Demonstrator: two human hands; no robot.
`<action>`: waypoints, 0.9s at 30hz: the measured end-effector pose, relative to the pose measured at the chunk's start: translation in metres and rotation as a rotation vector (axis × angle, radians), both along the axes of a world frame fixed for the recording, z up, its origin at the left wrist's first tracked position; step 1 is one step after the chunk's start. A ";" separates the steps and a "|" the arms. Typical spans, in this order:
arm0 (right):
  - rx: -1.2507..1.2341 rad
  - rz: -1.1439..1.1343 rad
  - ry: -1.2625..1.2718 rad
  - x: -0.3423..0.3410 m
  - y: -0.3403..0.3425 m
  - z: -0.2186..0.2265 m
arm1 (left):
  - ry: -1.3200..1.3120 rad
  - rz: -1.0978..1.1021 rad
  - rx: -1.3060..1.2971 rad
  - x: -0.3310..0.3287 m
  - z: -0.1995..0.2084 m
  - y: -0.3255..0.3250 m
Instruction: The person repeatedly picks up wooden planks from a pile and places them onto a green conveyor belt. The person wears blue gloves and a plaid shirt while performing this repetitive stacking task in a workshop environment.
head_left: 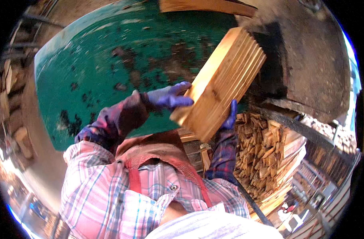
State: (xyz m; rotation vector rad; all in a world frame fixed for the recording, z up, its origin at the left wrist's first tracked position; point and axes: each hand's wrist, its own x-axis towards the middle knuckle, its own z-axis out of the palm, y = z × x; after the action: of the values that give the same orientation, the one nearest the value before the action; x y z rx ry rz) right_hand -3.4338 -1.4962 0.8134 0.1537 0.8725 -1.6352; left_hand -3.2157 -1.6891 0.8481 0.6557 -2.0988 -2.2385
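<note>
A bundle of thin wooden slats [223, 81], pale and sawn, is held at a slant above the table, its cut edges showing as several parallel layers. My left hand [170, 96], in a purple-blue glove, reaches to the bundle's left edge; its fingers are stretched and apart, with the tips at the wood. On the lower right side my right hand [229, 116], gloved alike, grips the bundle. One digit shows along that side, while the wood hides the rest.
Under my left arm lies a green table top [90, 71] with dark worn patches. A curved wooden piece [206, 6] lies at its far edge. A big pile of split wood sticks [257, 155] stands at the lower right beside a dark metal bar [297, 125]. More wood lines the left.
</note>
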 end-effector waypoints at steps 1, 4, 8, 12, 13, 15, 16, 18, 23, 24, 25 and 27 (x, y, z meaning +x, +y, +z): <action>0.150 0.006 0.077 0.037 -0.002 0.003 | 0.054 0.121 0.103 0.012 -0.006 -0.008; 0.281 0.144 0.180 0.145 -0.031 0.008 | 0.082 0.423 0.472 0.070 -0.033 -0.030; 0.209 0.332 0.100 0.290 -0.079 0.010 | 0.093 0.801 0.248 0.229 -0.059 -0.038; 0.137 0.626 -0.031 0.414 -0.112 0.014 | 0.274 1.053 0.397 0.389 -0.044 -0.019; 0.148 0.686 -0.068 0.447 -0.122 0.013 | 0.373 1.046 0.478 0.430 -0.037 -0.017; 0.053 0.771 0.068 0.523 -0.138 0.010 | 0.425 1.359 0.704 0.517 -0.022 0.002; 0.040 0.762 0.245 0.567 -0.144 0.009 | 0.426 1.463 0.672 0.564 -0.014 0.014; 0.047 1.092 -0.291 0.628 -0.176 0.011 | 0.857 1.421 0.481 0.627 -0.004 0.030; -0.517 1.245 0.390 0.769 -0.225 0.042 | 0.857 1.778 0.394 0.743 0.023 0.050; -0.474 1.303 0.322 0.787 -0.241 0.055 | 0.935 1.751 0.381 0.756 0.030 0.049; -0.486 1.335 0.200 0.804 -0.257 0.071 | 0.974 1.725 0.402 0.768 0.037 0.042; -0.594 1.392 0.327 0.831 -0.300 0.113 | 0.923 1.795 0.255 0.787 0.053 0.014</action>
State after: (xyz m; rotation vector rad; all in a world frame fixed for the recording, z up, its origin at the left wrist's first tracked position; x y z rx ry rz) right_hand -2.6027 -1.7964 0.9265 -0.9610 0.4448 -0.5063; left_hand -2.4286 -1.6754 0.9009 0.7295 -0.2558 -1.1394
